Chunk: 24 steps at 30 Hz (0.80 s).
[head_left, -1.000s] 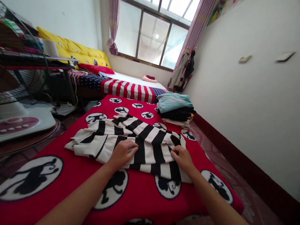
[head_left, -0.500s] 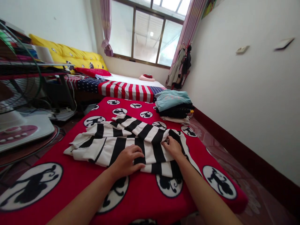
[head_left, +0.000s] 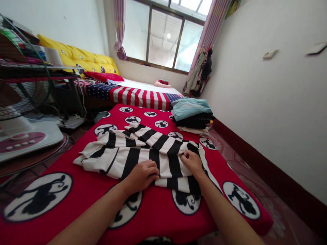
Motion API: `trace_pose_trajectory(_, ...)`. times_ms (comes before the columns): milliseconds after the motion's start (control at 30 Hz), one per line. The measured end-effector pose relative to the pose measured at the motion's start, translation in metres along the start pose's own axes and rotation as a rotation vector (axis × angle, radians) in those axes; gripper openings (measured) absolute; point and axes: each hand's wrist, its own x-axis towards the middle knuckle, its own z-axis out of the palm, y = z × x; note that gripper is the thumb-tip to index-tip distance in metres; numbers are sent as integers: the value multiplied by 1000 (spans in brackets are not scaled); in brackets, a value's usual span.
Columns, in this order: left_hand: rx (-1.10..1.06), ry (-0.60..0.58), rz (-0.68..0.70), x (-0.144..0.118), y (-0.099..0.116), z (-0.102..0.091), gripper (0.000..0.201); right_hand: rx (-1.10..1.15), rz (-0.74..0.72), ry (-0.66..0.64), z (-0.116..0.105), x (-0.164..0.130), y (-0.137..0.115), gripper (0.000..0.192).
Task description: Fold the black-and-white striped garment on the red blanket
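Observation:
A black-and-white striped shirt [head_left: 143,153] lies partly folded on a red cloth [head_left: 84,204] printed with dark monkey figures in white circles. Near the shirt's front edge rests my left hand [head_left: 144,173], its fingers curled in and closed on the fabric. Farther right, my right hand [head_left: 192,162] pinches the striped cloth between thumb and fingers, close to the sleeve end. The fingertips of both hands are partly hidden.
Behind the shirt at the right stands a stack of folded clothes [head_left: 192,114], light blue on top. A fan [head_left: 25,136] stands at the left edge. Farther back is a bed [head_left: 143,97] under a window. A white wall [head_left: 270,102] runs along the right.
My left hand's fingers have drawn together from a more spread pose. My right hand stays at the same part of the shirt. The view has shifted slightly.

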Motion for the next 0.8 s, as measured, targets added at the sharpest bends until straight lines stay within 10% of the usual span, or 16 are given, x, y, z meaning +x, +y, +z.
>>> trace_pose_trajectory(433,-77,-53,47,-3,6,-6,10,-53,-27,79,-9,-25,8,12)
trace_pose_trajectory(800,-146,-32,9,-3,5,-6,9,267,-88,-151,-26,-31,33,53)
